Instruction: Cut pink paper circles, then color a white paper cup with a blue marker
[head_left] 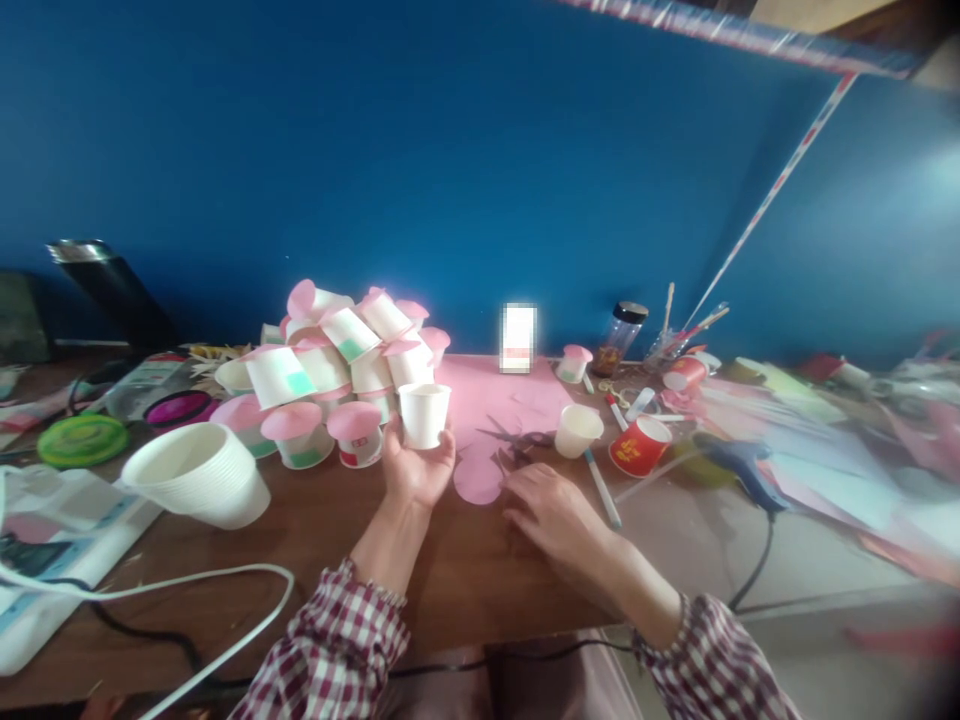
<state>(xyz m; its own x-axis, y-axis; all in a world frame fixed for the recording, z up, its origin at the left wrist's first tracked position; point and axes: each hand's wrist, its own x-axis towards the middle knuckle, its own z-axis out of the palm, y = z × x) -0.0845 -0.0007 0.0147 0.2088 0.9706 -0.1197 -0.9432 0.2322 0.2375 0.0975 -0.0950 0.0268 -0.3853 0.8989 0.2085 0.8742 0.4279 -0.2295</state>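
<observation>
My left hand (420, 470) is closed around the lower part of a small white paper cup (425, 413), held upright with its mouth up. My right hand (551, 510) reaches low over the table, fingers extended and thumb a little apart, its fingertips at the right edge of a pink paper circle (478, 480). Just beyond those fingertips lie scissors (517, 437), on a pink paper sheet (480, 385). Left of the held cup is a pile of paper cups (322, 370) with pink discs on their ends.
At left stand nested white cups (196, 475) and a power strip (82, 580) with cables. To the right are a translucent cup (579, 430), a red paper cup (641, 445), a marker (602, 488), a glue gun (742, 465) and a jar (619, 340). A blue wall (450, 170) rises behind.
</observation>
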